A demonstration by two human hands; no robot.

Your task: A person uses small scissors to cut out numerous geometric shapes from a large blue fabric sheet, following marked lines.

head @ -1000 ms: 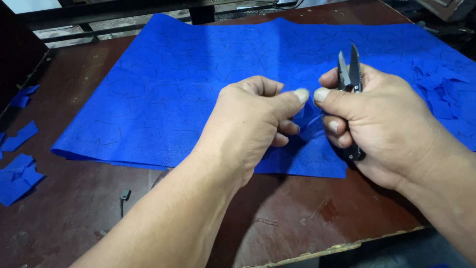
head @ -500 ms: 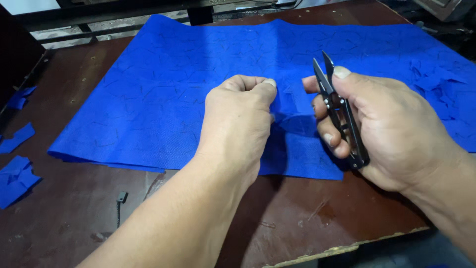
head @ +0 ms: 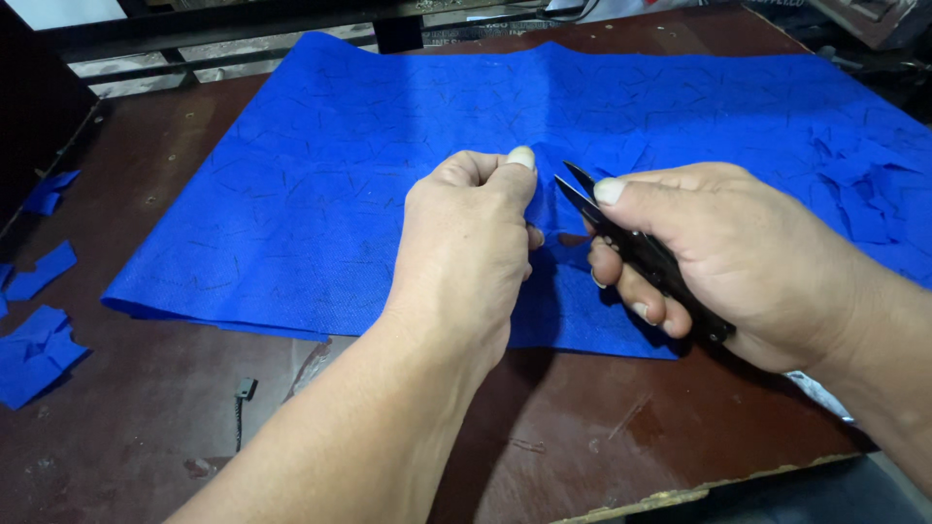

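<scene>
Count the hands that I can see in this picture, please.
2. The left hand pinches the blue sheet at the middle. The right hand grips black snips just beside it, blades toward the pinched spot. No other person's hand shows.

One blue sheet point(head: 388, 175), one black snips point(head: 641, 254), two hands.

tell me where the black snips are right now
In the head view the black snips sit right of centre, gripped in the right hand over the blue sheet, blades pointing toward the left hand.
</scene>
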